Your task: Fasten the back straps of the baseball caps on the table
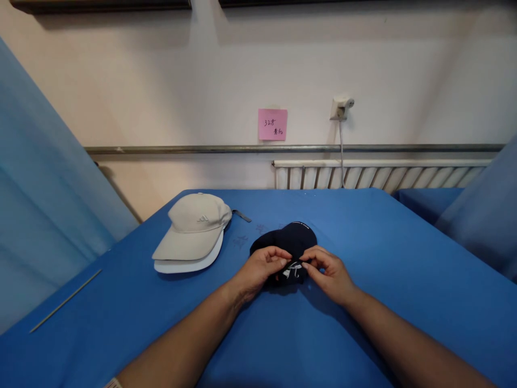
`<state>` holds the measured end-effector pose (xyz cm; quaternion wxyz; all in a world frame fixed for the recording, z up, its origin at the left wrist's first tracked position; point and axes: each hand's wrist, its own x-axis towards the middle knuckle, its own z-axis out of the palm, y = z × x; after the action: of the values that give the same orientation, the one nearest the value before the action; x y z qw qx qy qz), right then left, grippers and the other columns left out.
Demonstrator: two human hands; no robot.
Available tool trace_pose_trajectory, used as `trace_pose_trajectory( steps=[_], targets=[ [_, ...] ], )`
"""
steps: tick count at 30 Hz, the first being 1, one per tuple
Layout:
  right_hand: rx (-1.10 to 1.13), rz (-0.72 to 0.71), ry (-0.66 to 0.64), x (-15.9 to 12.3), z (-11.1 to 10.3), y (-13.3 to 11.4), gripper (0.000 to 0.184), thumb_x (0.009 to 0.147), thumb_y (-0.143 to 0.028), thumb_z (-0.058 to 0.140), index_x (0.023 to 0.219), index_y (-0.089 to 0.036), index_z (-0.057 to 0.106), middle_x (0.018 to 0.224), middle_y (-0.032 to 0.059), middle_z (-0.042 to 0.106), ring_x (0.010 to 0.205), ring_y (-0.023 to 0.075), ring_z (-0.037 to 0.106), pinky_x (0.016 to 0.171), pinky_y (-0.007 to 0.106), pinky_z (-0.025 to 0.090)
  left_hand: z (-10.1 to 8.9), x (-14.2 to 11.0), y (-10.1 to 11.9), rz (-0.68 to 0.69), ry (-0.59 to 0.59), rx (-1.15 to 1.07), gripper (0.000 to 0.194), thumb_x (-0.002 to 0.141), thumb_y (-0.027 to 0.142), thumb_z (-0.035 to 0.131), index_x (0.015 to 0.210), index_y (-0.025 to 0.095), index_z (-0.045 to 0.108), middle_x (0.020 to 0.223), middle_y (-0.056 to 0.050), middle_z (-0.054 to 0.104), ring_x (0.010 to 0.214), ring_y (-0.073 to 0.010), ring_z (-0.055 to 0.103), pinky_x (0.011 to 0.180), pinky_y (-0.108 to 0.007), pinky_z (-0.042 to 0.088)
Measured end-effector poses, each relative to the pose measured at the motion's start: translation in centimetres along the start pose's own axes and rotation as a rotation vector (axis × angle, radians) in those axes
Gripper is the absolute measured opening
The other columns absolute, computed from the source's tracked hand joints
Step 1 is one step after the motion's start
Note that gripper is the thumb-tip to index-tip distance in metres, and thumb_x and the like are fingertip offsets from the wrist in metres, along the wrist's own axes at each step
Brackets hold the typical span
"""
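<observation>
A dark navy baseball cap [298,237] lies on the blue table in front of me, its brim pointing away and to the right. My left hand [259,269] is at the cap's near left side, thumb and fingertips pinched together on the fabric. From the right, my right hand [330,274] pinches the cap close to the left fingertips. A white marking or label shows on the dark cloth just below the fingers. The exact part between the fingertips is too small to make out.
To the left, a beige cap [197,223] rests on a white cap [194,265], a grey strap [241,215] sticking out behind. A thin stick [65,300] lies near the left edge of the blue table [404,269]. A radiator [375,175] and a pink note [272,124] are beyond.
</observation>
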<state>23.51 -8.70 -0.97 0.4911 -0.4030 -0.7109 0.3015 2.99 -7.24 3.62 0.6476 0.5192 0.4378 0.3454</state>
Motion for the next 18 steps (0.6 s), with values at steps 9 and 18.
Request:
trace_pose_trajectory(
  steps=[9,18],
  targets=[
    [-0.071,-0.043,-0.057,-0.2,-0.2,-0.7,0.01,0.087,-0.024,0.056,0.095,-0.022,0.061,0.086,0.0026,0.059,0.061,0.0116,0.052,0.056,0.026,0.044,0.2,-0.1,0.3,0.031,0.063,-0.004,0.035,0.065,0.03,0.08,0.092,0.013,0.064,0.089,-0.008,0.072,0.077,-0.0147,0.064,0.071,-0.026,0.046],
    [-0.247,-0.186,-0.069,-0.3,-0.4,-1.2,0.013,0.087,-0.014,0.05,0.095,-0.023,0.056,0.089,0.005,0.06,0.067,0.0142,0.057,0.058,0.027,0.047,0.3,-0.4,0.1,0.013,-0.035,0.161,0.034,0.069,0.038,0.075,0.09,0.014,0.065,0.075,-0.002,0.065,0.059,-0.0101,0.056,0.058,-0.024,0.044]
  ],
)
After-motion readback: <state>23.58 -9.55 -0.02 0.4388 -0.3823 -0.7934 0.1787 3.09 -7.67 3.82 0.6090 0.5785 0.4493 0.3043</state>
